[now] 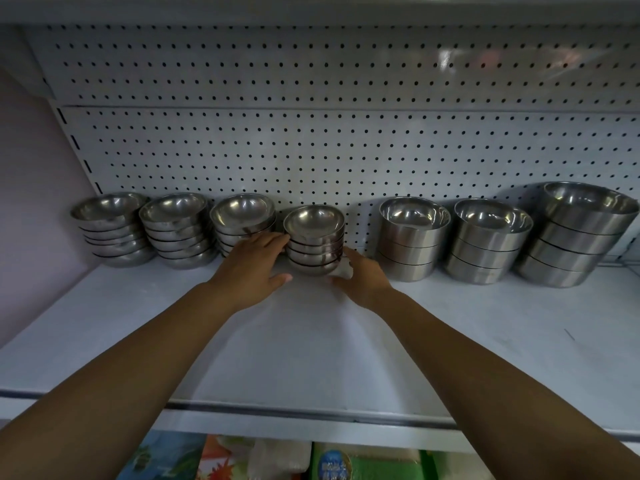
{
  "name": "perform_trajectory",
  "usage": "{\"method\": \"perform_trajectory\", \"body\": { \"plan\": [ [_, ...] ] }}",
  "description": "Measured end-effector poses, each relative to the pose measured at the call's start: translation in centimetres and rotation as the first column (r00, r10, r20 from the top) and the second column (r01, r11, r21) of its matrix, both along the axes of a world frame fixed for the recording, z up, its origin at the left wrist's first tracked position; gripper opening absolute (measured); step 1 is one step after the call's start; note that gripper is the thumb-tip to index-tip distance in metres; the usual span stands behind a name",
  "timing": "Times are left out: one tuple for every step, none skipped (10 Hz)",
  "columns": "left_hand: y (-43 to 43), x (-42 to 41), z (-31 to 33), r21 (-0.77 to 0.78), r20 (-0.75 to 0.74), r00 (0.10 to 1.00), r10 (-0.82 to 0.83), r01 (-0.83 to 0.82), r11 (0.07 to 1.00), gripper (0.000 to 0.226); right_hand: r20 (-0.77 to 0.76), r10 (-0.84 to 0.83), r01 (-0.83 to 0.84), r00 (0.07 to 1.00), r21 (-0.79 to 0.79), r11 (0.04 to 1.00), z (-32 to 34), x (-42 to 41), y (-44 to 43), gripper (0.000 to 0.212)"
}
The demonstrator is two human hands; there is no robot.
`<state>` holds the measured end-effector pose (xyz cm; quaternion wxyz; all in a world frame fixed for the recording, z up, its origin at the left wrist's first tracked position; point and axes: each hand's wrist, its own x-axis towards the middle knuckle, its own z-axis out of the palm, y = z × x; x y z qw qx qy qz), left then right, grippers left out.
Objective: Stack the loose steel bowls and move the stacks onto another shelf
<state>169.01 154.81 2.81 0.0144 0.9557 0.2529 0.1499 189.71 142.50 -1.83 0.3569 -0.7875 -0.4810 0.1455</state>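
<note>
Hands first: our left hand (254, 268) lies against the left side of the bowl stack (315, 237). Its fingers (273, 239) are nearly straight and touch the rims, thumb out toward us, nothing clenched. Our right hand (363, 277) is tucked in at the stack's lower right. Its fingers run behind the bowls, so we can't tell if it's gripping or just steadying. There's a small white scrap (342, 270) wedged between that hand and the bottom bowl, no idea what it is.

The stack stands upright on the shelf (311, 341), right between the two hands and back by the pegboard (346, 150).

Out past the left hand are three shallow stacks (176, 230) of the same kind of bowl, the nearest touching or almost touching our fingers. Past the right hand, a bit apart, are three deeper stacks (485, 240).

Progress-wise, we see no loose bowls anywhere, so the stacking looks done for this bunch. We can't say whether this shelf is the pick-up or the drop-off one. If it's the pick-up, all the moving is left. If it's the drop-off, this stack only needs nudging into line.
</note>
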Motion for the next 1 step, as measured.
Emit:
{"method": "perform_trajectory", "body": {
  "plan": [
    [-0.15,-0.75,-0.15,-0.041,0.035,0.999,0.015,-0.013,0.999,0.076,0.029,0.025,-0.024,0.999,-0.036,0.999,0.53,-0.25,-1.23,0.071]
  ]
}}
